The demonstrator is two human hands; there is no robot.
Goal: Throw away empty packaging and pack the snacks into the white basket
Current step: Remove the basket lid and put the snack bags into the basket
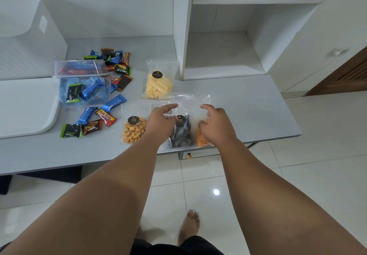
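An empty-looking clear plastic bag (188,104) lies over a bag of dark swirl snacks (181,133) and a bag of orange snacks (201,138) near the table's front edge. My left hand (160,122) rests on the clear bag's left side and my right hand (216,124) on its right side. The fingers of both hands are spread, with no grip visible. To the left is a bag of golden pillow snacks (134,132), and behind is a bag of yellow sticks (158,85). The white basket (29,36) stands at the back left.
A clear plastic box (85,91) with an open lid holds wrapped bars, and several more wrapped snacks (117,64) are scattered around it. A white tray (25,108) lies at the left. White shelves (222,56) rise behind the table. Tiled floor lies below.
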